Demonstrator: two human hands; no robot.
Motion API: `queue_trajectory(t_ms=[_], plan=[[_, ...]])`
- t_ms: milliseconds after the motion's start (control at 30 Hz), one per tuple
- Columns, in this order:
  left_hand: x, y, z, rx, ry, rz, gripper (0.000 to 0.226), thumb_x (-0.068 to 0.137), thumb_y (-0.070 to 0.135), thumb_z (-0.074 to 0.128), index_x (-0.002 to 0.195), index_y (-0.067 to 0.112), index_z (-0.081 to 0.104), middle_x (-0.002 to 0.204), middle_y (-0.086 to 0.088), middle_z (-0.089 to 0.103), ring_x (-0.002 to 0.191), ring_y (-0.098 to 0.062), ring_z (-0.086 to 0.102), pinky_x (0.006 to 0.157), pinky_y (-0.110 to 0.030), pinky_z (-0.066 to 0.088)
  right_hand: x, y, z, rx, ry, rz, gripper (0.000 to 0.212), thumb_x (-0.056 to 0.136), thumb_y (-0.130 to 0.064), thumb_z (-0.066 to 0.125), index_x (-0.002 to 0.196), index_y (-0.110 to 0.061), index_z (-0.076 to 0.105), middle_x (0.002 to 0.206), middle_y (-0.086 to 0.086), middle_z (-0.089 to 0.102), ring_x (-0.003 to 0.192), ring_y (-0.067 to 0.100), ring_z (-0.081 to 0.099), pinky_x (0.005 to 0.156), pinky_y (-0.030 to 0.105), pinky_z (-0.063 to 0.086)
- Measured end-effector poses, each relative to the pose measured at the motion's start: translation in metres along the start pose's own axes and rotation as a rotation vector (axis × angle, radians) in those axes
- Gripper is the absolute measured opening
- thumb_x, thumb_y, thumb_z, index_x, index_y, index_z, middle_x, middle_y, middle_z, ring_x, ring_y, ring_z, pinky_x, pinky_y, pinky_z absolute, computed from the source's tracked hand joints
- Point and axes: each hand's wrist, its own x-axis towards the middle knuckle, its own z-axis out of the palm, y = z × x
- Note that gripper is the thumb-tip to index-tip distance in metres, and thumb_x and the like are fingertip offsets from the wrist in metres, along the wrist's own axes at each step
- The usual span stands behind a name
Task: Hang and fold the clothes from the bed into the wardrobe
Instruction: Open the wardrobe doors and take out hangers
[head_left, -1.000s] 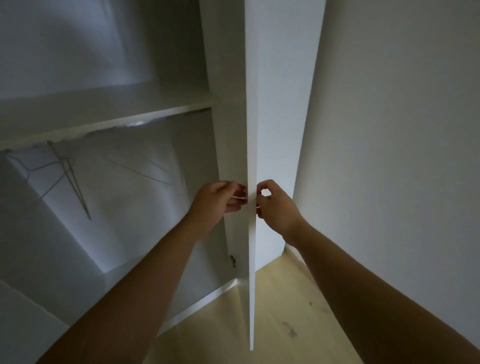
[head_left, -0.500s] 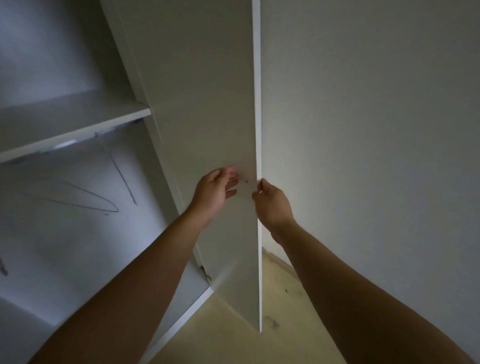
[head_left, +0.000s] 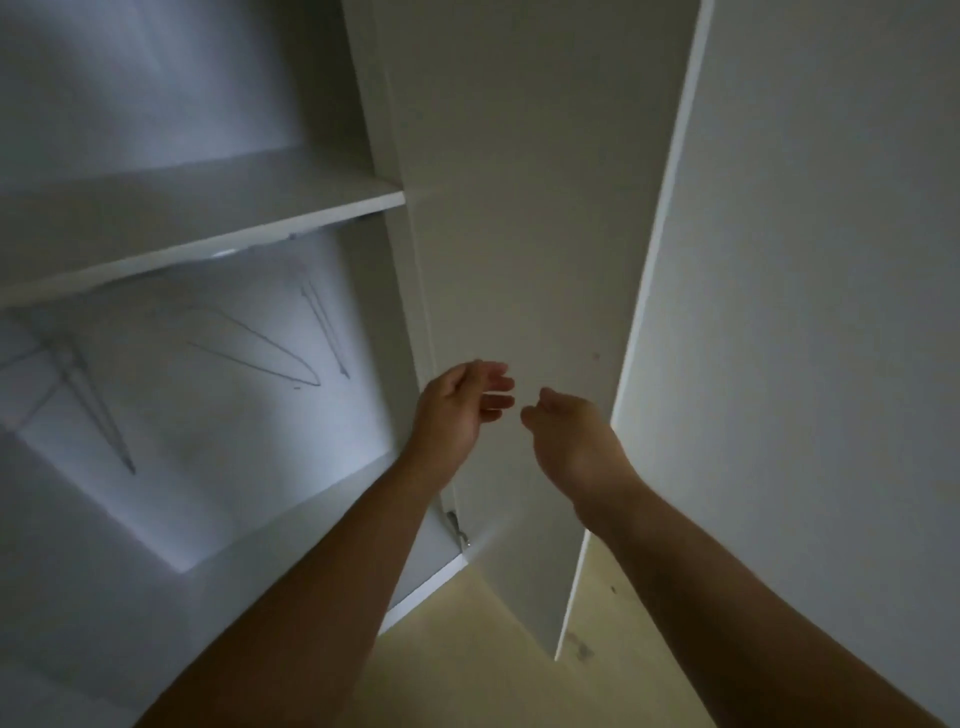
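Two hands, both mine, hover in front of the white door (head_left: 519, 234) of the wardrobe (head_left: 156, 441). A second ago my left hand (head_left: 457, 410) and right hand (head_left: 571, 441) pinched the door's front edge between them. Now the door has swung wide towards the wall (head_left: 831, 312) on the right, and both hands have let go. My fingers (head_left: 496, 384) are released, loosely curved and grasping nothing.

I judge the wardrobe is now open and ready to be filled, but the hanging and folding have not yet begun. The clothes and the bed are out of view.

Inside, a white shelf (head_left: 208, 218) crosses the upper part. Below it hang several thin wire hangers (head_left: 260, 353), all bare. A metal hinge (head_left: 457, 530) shows at the door's lower inner corner. The floor (head_left: 467, 649) is pale wood, the room is dim, and the wardrobe interior is lit faintly blue.
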Motion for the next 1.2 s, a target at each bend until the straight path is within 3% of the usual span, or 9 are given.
queue_trajectory(t_ms=[67, 133, 300, 433, 600, 767, 1000, 1100, 1200], plan=[[-0.024, -0.007, -0.037, 0.032, 0.094, -0.028, 0.030, 0.107, 0.018, 0.043, 0.108, 0.005, 0.070, 0.100, -0.014, 0.074, 0.091, -0.030, 0.072, 0.085, -0.038, 0.057, -0.010, -0.012, 0.024, 0.008, -0.102, -0.017, 0.034, 0.101, -0.025, 0.049, 0.132, -0.014, 0.059, 0.095, -0.006, 0.066, 0.079, 0.006, 0.060, 0.065, 0.008, 0.043], [-0.045, -0.013, -0.080, 0.048, 0.220, -0.047, 0.031, 0.106, 0.020, 0.043, 0.103, 0.007, 0.071, 0.096, -0.013, 0.075, 0.087, -0.028, 0.072, 0.083, -0.037, 0.057, -0.021, -0.024, 0.052, 0.010, -0.211, -0.018, 0.028, 0.102, -0.026, 0.049, 0.120, -0.013, 0.066, 0.080, -0.005, 0.064, 0.064, 0.002, 0.054, 0.052, 0.009, 0.039], [-0.081, -0.021, -0.195, 0.088, 0.576, -0.044, 0.032, 0.106, 0.020, 0.043, 0.092, 0.011, 0.070, 0.087, -0.008, 0.074, 0.073, -0.020, 0.069, 0.074, -0.032, 0.056, -0.041, -0.051, 0.144, -0.086, -0.432, -0.138, 0.032, 0.100, -0.020, 0.046, 0.114, 0.002, 0.064, 0.089, 0.024, 0.059, 0.080, 0.042, 0.055, 0.073, 0.047, 0.050], [-0.088, -0.023, -0.288, 0.258, 0.788, -0.059, 0.027, 0.104, 0.020, 0.047, 0.091, 0.016, 0.070, 0.090, -0.004, 0.074, 0.083, -0.019, 0.071, 0.084, -0.036, 0.056, -0.047, -0.068, 0.220, -0.115, -0.554, -0.202, 0.033, 0.100, -0.020, 0.044, 0.117, 0.001, 0.063, 0.086, 0.006, 0.052, 0.079, 0.021, 0.048, 0.064, 0.032, 0.041], [-0.062, -0.026, -0.415, 0.730, 0.957, -0.183, 0.031, 0.101, 0.022, 0.047, 0.122, 0.008, 0.065, 0.122, -0.011, 0.066, 0.115, -0.028, 0.062, 0.088, -0.025, 0.042, -0.039, -0.098, 0.302, -0.103, -0.631, -0.205, 0.014, 0.100, -0.021, 0.044, 0.099, -0.019, 0.058, 0.075, -0.002, 0.050, 0.079, 0.021, 0.050, 0.055, 0.021, 0.038], [-0.029, -0.053, -0.519, 0.960, 0.963, -0.416, 0.063, 0.096, 0.019, 0.054, 0.151, -0.002, 0.032, 0.156, -0.020, 0.034, 0.144, -0.033, 0.033, 0.116, -0.043, 0.034, -0.021, -0.118, 0.363, -0.094, -0.645, -0.189, 0.012, 0.099, -0.019, 0.044, 0.094, -0.017, 0.055, 0.068, -0.007, 0.045, 0.065, 0.016, 0.046, 0.054, 0.020, 0.037], [0.000, -0.088, -0.574, 0.954, 0.873, -0.688, 0.070, 0.097, 0.024, 0.051, 0.156, 0.004, 0.019, 0.152, -0.020, 0.040, 0.138, -0.037, 0.040, 0.107, -0.047, 0.042, -0.005, -0.137, 0.415, -0.106, -0.640, -0.064, 0.042, 0.099, -0.007, 0.040, 0.060, -0.024, 0.037, 0.038, -0.016, 0.040, 0.037, 0.001, 0.041, 0.039, 0.007, 0.029], [0.004, -0.102, -0.581, 1.010, 0.927, -0.650, 0.064, 0.097, 0.027, 0.052, 0.153, 0.009, 0.028, 0.143, -0.019, 0.049, 0.129, -0.036, 0.050, 0.101, -0.047, 0.044, -0.002, -0.141, 0.428, -0.082, -0.641, -0.073, 0.026, 0.100, -0.015, 0.043, 0.093, -0.012, 0.069, 0.069, -0.013, 0.061, 0.062, 0.011, 0.053, 0.053, 0.013, 0.038], [0.012, -0.114, -0.587, 0.855, 0.923, -0.509, 0.052, 0.095, 0.032, 0.058, 0.140, 0.010, 0.047, 0.131, -0.017, 0.061, 0.119, -0.033, 0.059, 0.099, -0.042, 0.048, -0.002, -0.148, 0.436, -0.097, -0.619, -0.050, 0.034, 0.099, -0.013, 0.045, 0.127, 0.003, 0.056, 0.124, 0.020, 0.063, 0.109, 0.034, 0.059, 0.083, 0.037, 0.052]])
